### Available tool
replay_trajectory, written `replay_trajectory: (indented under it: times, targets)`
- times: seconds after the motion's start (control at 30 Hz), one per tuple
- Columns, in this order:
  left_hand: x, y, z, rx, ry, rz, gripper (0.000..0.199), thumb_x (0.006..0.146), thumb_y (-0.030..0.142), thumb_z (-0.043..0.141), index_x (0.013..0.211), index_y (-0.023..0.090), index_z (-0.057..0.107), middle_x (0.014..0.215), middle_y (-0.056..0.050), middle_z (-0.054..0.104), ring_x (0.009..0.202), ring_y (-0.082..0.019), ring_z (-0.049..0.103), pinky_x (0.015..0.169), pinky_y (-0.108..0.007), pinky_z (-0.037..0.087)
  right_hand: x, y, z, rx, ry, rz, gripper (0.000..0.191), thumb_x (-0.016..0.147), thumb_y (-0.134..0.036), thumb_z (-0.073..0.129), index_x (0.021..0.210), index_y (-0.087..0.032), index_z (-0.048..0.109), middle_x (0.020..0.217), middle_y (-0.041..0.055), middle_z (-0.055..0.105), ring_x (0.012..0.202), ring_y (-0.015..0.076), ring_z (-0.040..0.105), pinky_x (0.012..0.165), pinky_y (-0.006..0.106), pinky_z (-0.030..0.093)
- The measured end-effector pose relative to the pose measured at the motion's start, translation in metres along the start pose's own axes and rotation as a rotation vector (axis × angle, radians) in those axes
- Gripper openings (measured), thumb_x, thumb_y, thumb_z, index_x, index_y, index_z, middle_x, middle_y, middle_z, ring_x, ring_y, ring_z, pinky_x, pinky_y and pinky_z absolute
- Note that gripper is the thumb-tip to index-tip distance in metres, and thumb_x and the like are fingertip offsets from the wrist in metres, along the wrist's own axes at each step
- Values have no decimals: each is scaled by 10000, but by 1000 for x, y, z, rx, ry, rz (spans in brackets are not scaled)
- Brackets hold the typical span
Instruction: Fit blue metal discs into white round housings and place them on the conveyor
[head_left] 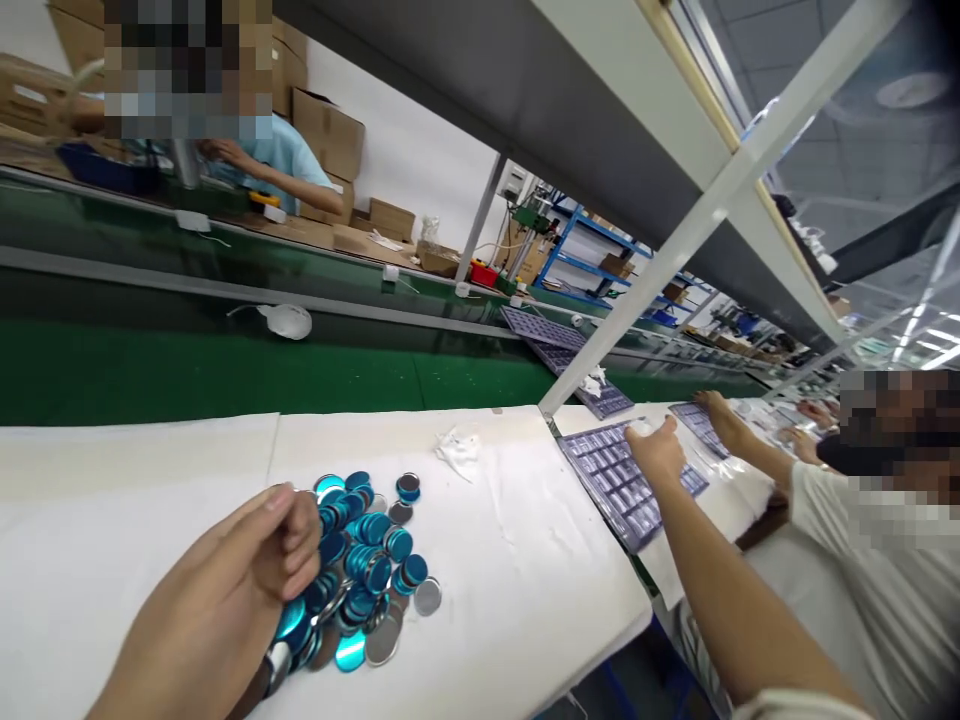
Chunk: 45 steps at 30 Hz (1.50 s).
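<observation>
At the right edge of the white table lies a purple tray; the right hand is at it, grip unclear. The left hand, curled closed, is beside heaped blue discs on the table.

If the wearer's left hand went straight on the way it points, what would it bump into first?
Most likely the blue and silver discs piled beside the left hand, though it might pass above them; depth is unclear.

Glossy, mirror-smooth metallic discs; shiny tray (probably plastic); matt, creased table covering.
</observation>
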<state>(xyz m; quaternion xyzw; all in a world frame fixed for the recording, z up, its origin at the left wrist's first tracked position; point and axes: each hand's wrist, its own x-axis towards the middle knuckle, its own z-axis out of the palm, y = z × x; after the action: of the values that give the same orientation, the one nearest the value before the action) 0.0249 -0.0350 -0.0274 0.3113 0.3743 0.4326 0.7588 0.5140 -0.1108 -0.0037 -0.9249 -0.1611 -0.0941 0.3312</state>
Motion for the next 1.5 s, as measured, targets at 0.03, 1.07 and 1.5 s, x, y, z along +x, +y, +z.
replay_trajectory:
  times: [0.03,1.07,1.5]
  targets:
    - [-3,0,3,34,-9,31,330,814,408,747,633,218,548,678,13,450,625,-150,416,516,-224,469,-12,-6,-2,36,-10,-60,652,910,-350,688,1469,-161,410,1373,174,561,1235,353,567,1054,580,429]
    - [-15,2,29,-18,98,-111,382,1006,454,429,1036,123,617,807,-69,658,636,-194,623,557,-307,558,-217,-107,60,372,-944,-1169,287,1019,-266,467,961,-214,743,857,82,663,823,247,617,772,416,524]
    - [-21,-16,26,285,-14,-66,423,885,661,557,871,239,581,585,22,590,571,-176,543,550,-276,436,-273,-100,-4,1031,-1206,-815,205,976,-188,615,1119,-329,656,791,-34,707,516,87,598,480,199,489]
